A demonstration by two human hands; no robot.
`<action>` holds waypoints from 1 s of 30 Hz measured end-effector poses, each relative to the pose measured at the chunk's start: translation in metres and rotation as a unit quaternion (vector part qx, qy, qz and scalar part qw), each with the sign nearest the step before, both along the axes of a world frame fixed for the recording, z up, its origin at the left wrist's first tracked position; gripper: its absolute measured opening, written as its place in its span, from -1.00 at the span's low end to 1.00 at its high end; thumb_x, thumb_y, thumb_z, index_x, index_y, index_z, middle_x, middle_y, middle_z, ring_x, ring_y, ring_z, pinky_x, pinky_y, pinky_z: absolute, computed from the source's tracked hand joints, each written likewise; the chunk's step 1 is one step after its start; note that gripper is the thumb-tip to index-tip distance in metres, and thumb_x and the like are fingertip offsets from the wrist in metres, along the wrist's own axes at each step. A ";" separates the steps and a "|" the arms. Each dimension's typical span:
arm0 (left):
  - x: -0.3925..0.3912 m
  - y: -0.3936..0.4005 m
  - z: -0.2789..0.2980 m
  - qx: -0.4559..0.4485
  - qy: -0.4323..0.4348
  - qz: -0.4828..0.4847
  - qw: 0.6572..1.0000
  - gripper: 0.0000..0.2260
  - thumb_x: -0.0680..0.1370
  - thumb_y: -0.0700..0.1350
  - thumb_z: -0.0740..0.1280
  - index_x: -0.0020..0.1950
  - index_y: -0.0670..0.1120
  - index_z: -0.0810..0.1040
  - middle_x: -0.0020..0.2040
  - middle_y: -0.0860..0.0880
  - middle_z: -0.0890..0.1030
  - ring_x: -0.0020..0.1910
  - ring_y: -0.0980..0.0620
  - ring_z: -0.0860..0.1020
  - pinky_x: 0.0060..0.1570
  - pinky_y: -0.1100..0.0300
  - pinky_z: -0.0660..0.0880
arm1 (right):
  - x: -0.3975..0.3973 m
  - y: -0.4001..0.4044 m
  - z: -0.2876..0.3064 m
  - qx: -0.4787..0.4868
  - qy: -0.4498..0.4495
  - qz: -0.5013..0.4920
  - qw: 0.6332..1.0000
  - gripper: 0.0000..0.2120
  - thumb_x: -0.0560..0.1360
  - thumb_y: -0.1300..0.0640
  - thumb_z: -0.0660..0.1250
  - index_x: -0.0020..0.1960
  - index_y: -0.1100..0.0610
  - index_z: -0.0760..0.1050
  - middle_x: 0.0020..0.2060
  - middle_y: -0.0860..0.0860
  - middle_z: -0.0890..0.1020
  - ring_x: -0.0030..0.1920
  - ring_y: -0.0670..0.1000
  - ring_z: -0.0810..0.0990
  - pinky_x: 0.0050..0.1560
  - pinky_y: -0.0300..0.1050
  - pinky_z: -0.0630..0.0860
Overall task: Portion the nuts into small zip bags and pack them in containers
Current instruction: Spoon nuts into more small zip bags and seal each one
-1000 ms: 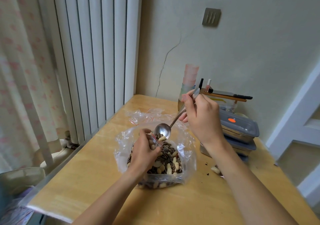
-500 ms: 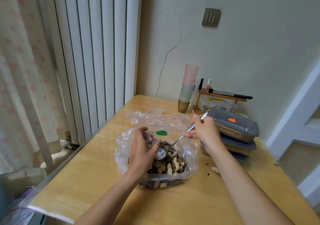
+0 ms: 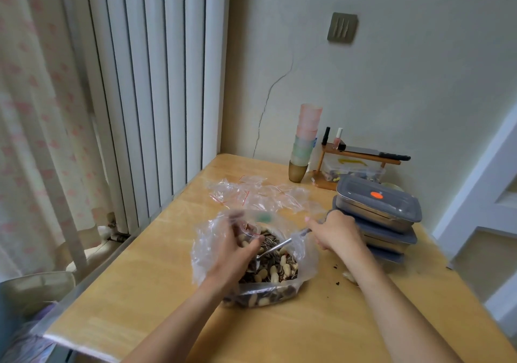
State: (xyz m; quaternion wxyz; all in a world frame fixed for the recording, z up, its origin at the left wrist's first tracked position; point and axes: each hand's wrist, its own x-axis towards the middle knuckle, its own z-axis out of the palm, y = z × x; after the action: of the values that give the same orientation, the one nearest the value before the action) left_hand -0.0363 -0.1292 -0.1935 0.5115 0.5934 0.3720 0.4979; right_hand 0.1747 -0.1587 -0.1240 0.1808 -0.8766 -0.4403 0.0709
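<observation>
The large clear plastic bag (image 3: 303, 253) of peanuts and striped sunflower seeds (image 3: 275, 264) sat on the light wooden table (image 3: 156, 273), near the stacked grey-lidded steel containers (image 3: 377, 208) and the empty small zip bags (image 3: 260, 194). The right hand (image 3: 335, 231), fingers curled around the metal spoon (image 3: 275, 248), had dropped lower than half a second before, the bowl now buried among the nuts. The left hand (image 3: 237, 248) remained inside the bag mouth, blurred; whether it pinched anything could not be told.

text: none legible — labels: none legible — numbers: none
</observation>
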 end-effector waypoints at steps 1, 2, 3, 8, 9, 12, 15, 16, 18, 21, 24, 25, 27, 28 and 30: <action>0.001 0.000 0.000 0.002 -0.007 -0.004 1.000 -0.51 0.55 -0.25 0.44 0.29 0.16 0.32 -0.08 -0.10 0.57 -0.21 -0.02 0.54 -0.04 -0.25 0.57 | -0.004 -0.001 0.002 0.012 -0.034 0.018 0.999 -0.65 0.62 -0.27 0.24 -0.05 0.00 0.54 -0.14 0.05 0.69 -0.13 0.10 0.66 -0.15 -0.11 0.55; 0.002 -0.001 0.000 0.003 -0.010 -0.001 1.000 -0.51 0.55 -0.25 0.45 0.29 0.16 0.32 -0.10 -0.05 0.58 -0.21 0.01 0.54 -0.04 -0.25 0.57 | -0.010 -0.001 0.004 0.035 -0.031 0.059 0.997 -0.66 0.64 -0.20 0.26 -0.10 0.04 0.54 -0.23 0.02 0.64 -0.20 0.04 0.61 -0.22 -0.16 0.48; 0.004 -0.002 0.001 0.007 -0.009 0.006 1.000 -0.50 0.54 -0.24 0.46 0.29 0.16 0.32 -0.10 -0.04 0.59 -0.22 0.03 0.54 -0.04 -0.21 0.58 | -0.018 -0.002 0.005 0.057 -0.005 0.117 0.992 -0.64 0.66 -0.13 0.28 -0.20 0.07 0.51 -0.33 -0.02 0.56 -0.32 -0.03 0.53 -0.29 -0.18 0.41; 0.003 -0.014 0.011 0.050 0.045 0.023 0.997 -0.53 0.52 -0.17 0.49 0.30 0.08 0.32 -0.04 -0.11 0.58 -0.31 0.22 0.48 -0.24 0.39 0.48 | -0.058 -0.005 0.005 0.138 0.054 0.355 0.923 -0.94 0.56 -0.03 0.42 -0.05 -0.06 0.58 -0.16 -0.11 0.61 -0.20 -0.15 0.54 -0.14 -0.32 0.44; 0.002 -0.016 0.012 0.055 0.054 0.019 0.997 -0.54 0.53 -0.16 0.48 0.30 0.07 0.32 -0.04 -0.10 0.58 -0.29 0.23 0.50 -0.23 0.43 0.46 | -0.062 -0.005 0.001 0.136 0.056 0.373 0.916 -0.94 0.54 -0.02 0.43 -0.04 -0.07 0.58 -0.12 -0.12 0.61 -0.18 -0.13 0.54 -0.13 -0.33 0.44; -0.002 -0.016 0.012 0.061 0.065 0.000 0.996 -0.50 0.51 -0.21 0.46 0.31 0.07 0.28 -0.04 -0.12 0.61 -0.22 0.18 0.57 -0.19 0.39 0.49 | -0.066 -0.003 -0.009 0.115 0.034 0.384 0.916 -0.94 0.54 0.00 0.43 -0.09 -0.05 0.59 -0.11 -0.10 0.56 -0.18 -0.14 0.51 -0.11 -0.24 0.42; -0.007 -0.013 0.011 0.058 0.070 -0.045 0.995 -0.44 0.51 -0.25 0.46 0.34 0.08 0.24 -0.05 -0.15 0.63 -0.16 0.12 0.61 -0.10 0.32 0.55 | -0.059 0.002 -0.018 0.129 0.022 0.353 0.926 -0.90 0.54 0.07 0.43 -0.15 -0.03 0.57 -0.14 -0.12 0.57 -0.13 -0.14 0.53 -0.09 -0.19 0.45; -0.009 -0.013 0.011 0.056 0.075 -0.056 0.994 -0.44 0.51 -0.26 0.46 0.35 0.08 0.25 -0.04 -0.13 0.64 -0.13 0.12 0.62 -0.07 0.30 0.56 | -0.057 0.001 -0.019 0.146 0.031 0.348 0.926 -0.89 0.53 0.09 0.43 -0.16 -0.04 0.57 -0.15 -0.12 0.58 -0.13 -0.13 0.54 -0.10 -0.24 0.45; -0.010 -0.013 0.012 0.033 0.074 -0.052 0.995 -0.54 0.54 -0.23 0.44 0.32 0.07 0.32 0.01 -0.08 0.64 -0.11 0.15 0.62 -0.06 0.29 0.57 | -0.055 0.000 -0.022 0.180 0.065 0.344 0.919 -0.89 0.52 0.13 0.44 -0.15 -0.04 0.58 -0.16 -0.13 0.60 -0.12 -0.14 0.55 -0.13 -0.34 0.43; -0.009 -0.012 0.016 -0.037 0.031 -0.018 0.999 -0.83 0.63 -0.17 0.34 0.22 -0.10 0.48 0.03 -0.04 0.62 -0.15 0.20 0.64 -0.18 0.36 0.54 | -0.054 0.000 -0.030 0.214 0.140 0.332 0.908 -0.88 0.53 0.16 0.44 -0.14 -0.03 0.59 -0.16 -0.13 0.64 -0.11 -0.14 0.60 -0.11 -0.34 0.50; -0.007 -0.009 0.016 -0.018 0.040 0.014 0.999 -0.87 0.64 -0.20 0.33 0.07 -0.29 0.53 -0.17 -0.07 0.56 -0.34 0.26 0.54 -0.31 0.41 0.46 | -0.054 0.000 -0.043 0.247 0.187 0.316 0.897 -0.88 0.53 0.19 0.46 -0.10 -0.01 0.59 -0.15 -0.10 0.66 -0.09 -0.07 0.64 -0.05 -0.17 0.60; -0.007 -0.009 0.015 -0.004 0.052 0.022 0.998 -0.86 0.64 -0.21 0.33 0.03 -0.30 0.54 -0.21 -0.07 0.55 -0.37 0.27 0.51 -0.33 0.42 0.44 | -0.054 0.000 -0.048 0.261 0.202 0.308 0.892 -0.87 0.53 0.20 0.47 -0.08 0.01 0.58 -0.15 -0.09 0.66 -0.10 -0.06 0.64 -0.04 -0.16 0.60; -0.008 -0.007 0.013 0.013 0.072 0.034 0.997 -0.86 0.64 -0.20 0.34 0.00 -0.29 0.57 -0.25 -0.05 0.54 -0.40 0.25 0.47 -0.36 0.42 0.41 | -0.056 -0.001 -0.055 0.286 0.234 0.292 0.882 -0.83 0.51 0.23 0.49 -0.05 0.01 0.55 -0.16 -0.06 0.67 -0.11 -0.05 0.64 -0.03 -0.15 0.60; -0.008 -0.007 0.012 0.018 0.078 0.038 0.996 -0.86 0.64 -0.21 0.33 -0.02 -0.28 0.58 -0.27 -0.05 0.54 -0.40 0.22 0.47 -0.37 0.41 0.40 | -0.057 0.000 -0.058 0.294 0.251 0.288 0.876 -0.81 0.51 0.24 0.50 -0.03 0.01 0.55 -0.15 -0.05 0.67 -0.11 -0.04 0.64 -0.02 -0.13 0.61; -0.008 -0.004 0.008 0.022 0.082 0.039 0.996 -0.86 0.64 -0.21 0.33 -0.07 -0.26 0.58 -0.33 -0.01 0.52 -0.41 0.17 0.45 -0.40 0.37 0.38 | -0.057 0.001 -0.063 0.300 0.274 0.285 0.868 -0.80 0.51 0.24 0.49 0.00 -0.02 0.56 -0.14 -0.05 0.67 -0.10 -0.03 0.65 0.00 -0.07 0.62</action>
State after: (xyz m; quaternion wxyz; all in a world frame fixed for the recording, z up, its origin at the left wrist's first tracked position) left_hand -0.0446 -0.1331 -0.1850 0.4464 0.6279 0.4250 0.4753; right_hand 0.1174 -0.1581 -0.1874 0.5205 -0.5616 -0.6041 0.2207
